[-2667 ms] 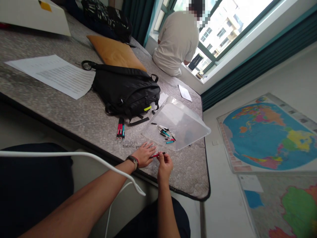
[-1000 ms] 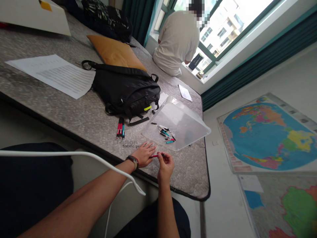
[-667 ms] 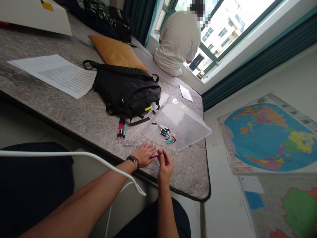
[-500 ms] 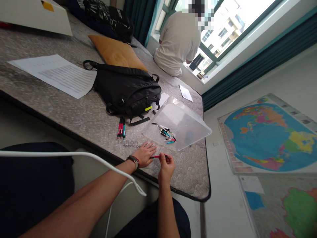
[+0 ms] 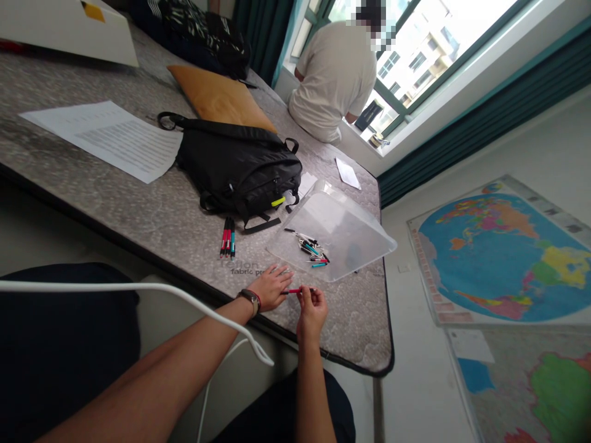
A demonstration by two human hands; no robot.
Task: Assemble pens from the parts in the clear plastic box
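Observation:
My right hand pinches a slim red pen between thumb and fingers, above the edge of a grey quilted mattress. My left hand, with a watch on its wrist, lies on the mattress with its fingers apart. The pen's far end reaches its thumb side. Just beyond my hands is a transparent plastic tray holding several small pen parts in red, teal and black. Several assembled pens lie side by side on the mattress to the left of the tray.
A black bag sits behind the tray, with a printed sheet and a tan cushion beyond it. A person in a white shirt sits by the window. A white cable crosses over my left forearm. World maps lie on the floor.
My right fingers have shifted on the red pen, which now extends farther to the right. My left hand stays nearly still, and the view has drifted slightly.

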